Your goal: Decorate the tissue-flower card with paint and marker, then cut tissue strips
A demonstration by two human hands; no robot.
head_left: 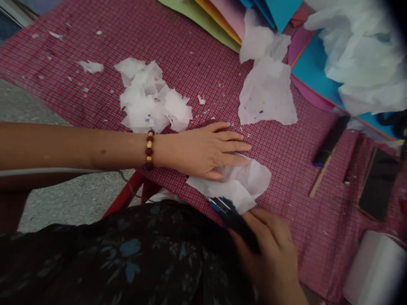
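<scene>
My left hand [206, 149] lies flat, fingers stretched out, pressing a piece of white tissue paper [241, 182] onto the red checked tablecloth [178, 55]. My right hand [270, 250] is closed round a dark tool with a blue and black end [227, 208], whose tip touches the near edge of that paper. A bead bracelet [149, 149] circles my left wrist.
A heap of torn white paper scraps [149, 97] lies beyond my left arm. A larger white sheet [267, 89] lies at the centre right. Coloured paper sheets [222, 17] and crumpled white paper [362, 55] fill the far right. Dark tools [329, 142] and a white roll [375, 267] sit at right.
</scene>
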